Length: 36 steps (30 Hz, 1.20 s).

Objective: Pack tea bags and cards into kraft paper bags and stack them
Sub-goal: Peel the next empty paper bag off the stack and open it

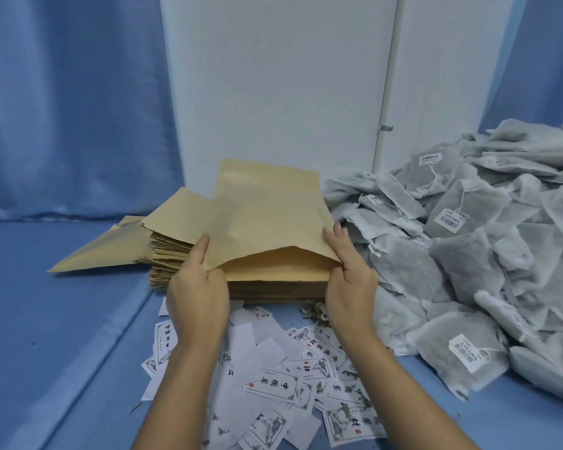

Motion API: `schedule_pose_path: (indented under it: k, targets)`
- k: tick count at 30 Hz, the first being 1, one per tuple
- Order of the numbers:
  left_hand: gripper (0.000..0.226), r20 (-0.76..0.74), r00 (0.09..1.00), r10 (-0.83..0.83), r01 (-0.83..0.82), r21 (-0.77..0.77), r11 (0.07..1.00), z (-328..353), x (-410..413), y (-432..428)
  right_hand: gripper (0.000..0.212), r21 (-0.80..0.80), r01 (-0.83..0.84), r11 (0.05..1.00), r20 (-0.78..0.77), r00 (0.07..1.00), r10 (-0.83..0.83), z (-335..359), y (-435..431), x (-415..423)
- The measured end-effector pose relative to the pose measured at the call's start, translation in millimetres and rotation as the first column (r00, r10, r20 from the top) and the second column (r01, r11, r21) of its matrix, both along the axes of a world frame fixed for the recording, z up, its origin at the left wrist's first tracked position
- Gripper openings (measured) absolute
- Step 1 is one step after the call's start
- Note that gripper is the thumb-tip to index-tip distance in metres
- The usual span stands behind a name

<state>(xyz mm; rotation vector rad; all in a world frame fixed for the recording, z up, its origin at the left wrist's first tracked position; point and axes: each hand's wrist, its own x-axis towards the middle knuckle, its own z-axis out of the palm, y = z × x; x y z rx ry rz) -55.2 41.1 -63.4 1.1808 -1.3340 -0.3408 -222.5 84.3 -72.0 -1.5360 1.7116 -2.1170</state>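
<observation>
Left hand (pixel 197 287) and right hand (pixel 351 280) pinch the top kraft bag (pixel 267 209).

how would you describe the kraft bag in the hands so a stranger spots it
In front of the white panel, a stack of kraft bags sits left of the tea bag pile. The one meant is the top bag: only its near edge is raised off the stack, gripped by the left hand and right hand.

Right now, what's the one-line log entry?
top kraft bag: near edge lifted off stack | left hand: pinches it | right hand: pinches it | tea bags, cards: untouched
</observation>
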Motion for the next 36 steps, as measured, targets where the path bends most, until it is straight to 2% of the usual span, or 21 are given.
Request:
schedule_pose_path:
  k: [5,9,13,15,17,19,21,26,29,31,32,34,36]
  targets:
    - [0.051,0.043,0.991,-0.127,0.123,0.081,0.989,-3.5,-3.1,-9.2,0.066,0.115,-0.068,0.991,0.049,0.997,0.063,-3.3,-3.6,-4.6]
    - [0.049,0.128,0.955,-0.267,0.272,-0.028,0.962,-1.0,-20.8,-1.6,0.056,0.116,-0.111,0.987,-0.062,0.991,0.119,1.1,-3.4,6.6]
    - [0.046,0.230,0.905,-0.358,0.401,-0.178,0.899,4.9,-33.1,6.2,0.041,0.029,-0.187,0.982,0.031,0.982,0.186,6.4,1.4,13.6]
    - [0.044,0.177,0.915,-0.362,0.396,-0.232,0.888,6.7,-34.9,10.8,0.041,-0.040,-0.195,0.980,0.110,0.974,0.199,8.2,3.2,13.6]
    - [0.037,0.051,0.938,-0.342,0.343,-0.273,0.899,8.2,-35.2,14.8,0.040,-0.113,-0.173,0.978,0.197,0.961,0.193,10.4,4.2,12.9]
    - [0.032,-0.051,0.964,-0.263,0.238,-0.280,0.930,9.9,-34.4,16.5,0.036,-0.185,-0.140,0.973,0.315,0.929,0.194,12.5,3.9,11.0]
    - [0.034,-0.081,0.977,-0.199,0.171,-0.264,0.949,12.0,-32.8,17.0,0.031,-0.216,-0.104,0.971,0.421,0.887,0.189,13.3,2.4,7.4]
    - [0.033,-0.066,0.986,-0.156,0.135,-0.244,0.960,16.3,-30.4,18.7,0.024,-0.192,-0.015,0.981,0.571,0.812,0.124,9.9,-2.8,-1.9]
    - [0.036,-0.094,0.988,-0.125,0.101,-0.227,0.969,16.4,-26.6,16.7,0.019,-0.065,0.026,0.998,0.596,0.803,0.018,9.9,-5.4,-11.9]
    - [0.039,-0.122,0.986,-0.114,0.085,-0.220,0.972,15.2,-24.9,14.7,0.024,0.033,0.086,0.996,0.505,0.858,-0.091,8.1,-6.8,-21.3]
    - [0.040,-0.134,0.985,-0.108,0.076,-0.222,0.972,15.3,-24.8,13.9,0.029,0.071,0.134,0.988,0.408,0.900,-0.151,7.2,-7.2,-25.4]
    - [0.039,-0.153,0.983,-0.097,0.061,-0.228,0.972,17.5,-26.7,11.3,0.041,0.111,0.239,0.965,0.142,0.957,-0.253,7.1,-9.5,-32.6]
    - [0.037,-0.179,0.980,-0.084,0.043,-0.219,0.975,23.2,-30.3,4.8,0.052,0.125,0.341,0.932,-0.167,0.933,-0.319,14.4,-19.0,-39.6]
